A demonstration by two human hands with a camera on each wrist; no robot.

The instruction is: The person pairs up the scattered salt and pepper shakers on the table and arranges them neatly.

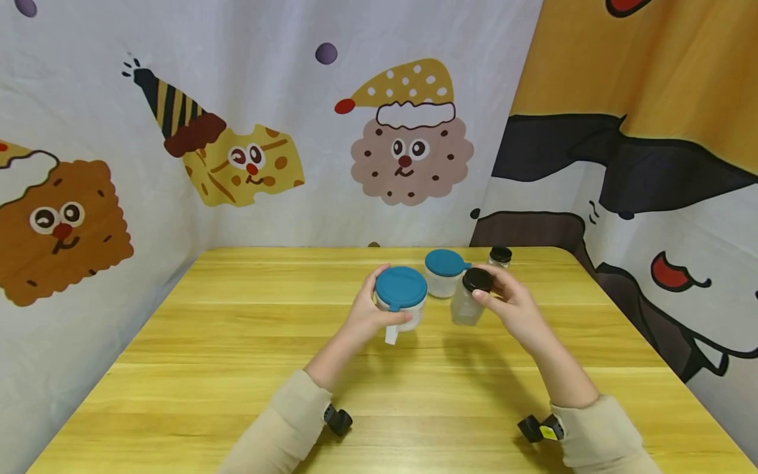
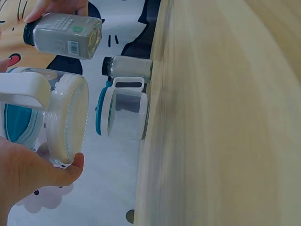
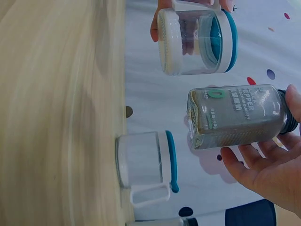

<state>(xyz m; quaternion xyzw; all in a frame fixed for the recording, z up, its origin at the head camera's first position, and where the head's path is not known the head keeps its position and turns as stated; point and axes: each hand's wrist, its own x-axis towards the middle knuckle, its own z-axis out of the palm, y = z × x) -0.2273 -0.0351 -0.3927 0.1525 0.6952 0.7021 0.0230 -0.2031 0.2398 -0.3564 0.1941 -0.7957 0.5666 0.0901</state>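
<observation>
My left hand (image 1: 370,311) grips a clear seasoning jar (image 1: 408,315) with a blue lid and a white handle, raised above the table. In my right hand (image 1: 514,304) is a pepper bottle (image 1: 466,308), held by its black cap and tilted a little. The right wrist view shows greyish powder and a printed label on this pepper bottle (image 3: 237,115). Both items hang side by side, apart from each other. A second blue-lidded jar (image 2: 126,112) stands on the table behind them, beside another black-capped bottle (image 2: 129,67), partly hidden in the head view.
The wooden table (image 1: 237,368) reaches back to a curtain (image 1: 266,79) with cartoon prints. The standing jar and bottle are near the table's far edge, right of its middle. Small black cameras sit on both wrists, the left wrist camera (image 1: 339,420) among them.
</observation>
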